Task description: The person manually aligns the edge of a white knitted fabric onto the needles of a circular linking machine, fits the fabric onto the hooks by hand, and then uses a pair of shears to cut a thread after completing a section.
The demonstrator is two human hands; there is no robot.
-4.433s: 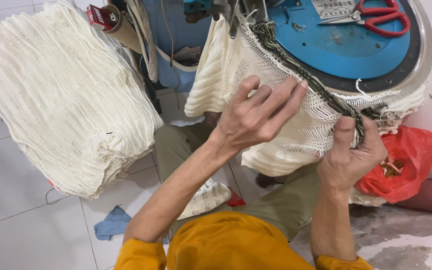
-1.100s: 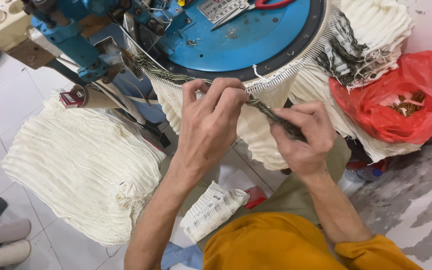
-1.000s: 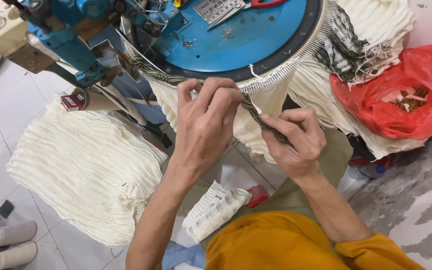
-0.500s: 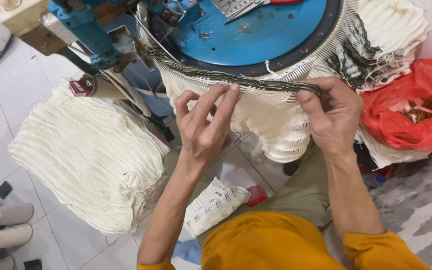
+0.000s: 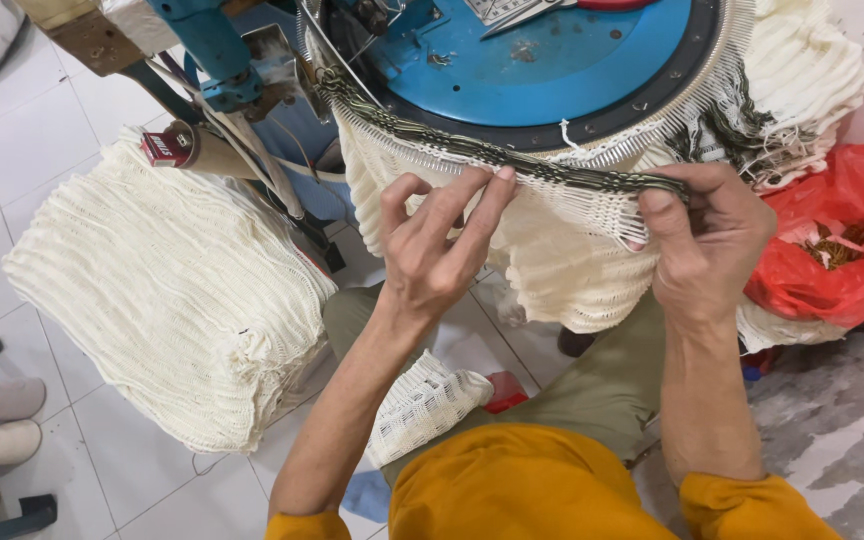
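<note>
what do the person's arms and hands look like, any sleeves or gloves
Both hands are bare, with no gloves, rings or watch: left hand, right hand. The forearms are uncovered. Mustard-orange sleeves end near the elbows, matching the orange top.

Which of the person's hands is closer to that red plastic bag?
Right. The right hand pinches the dark knit edge just beside the red plastic bag; the left hand works farther away, nearer the middle.
</note>
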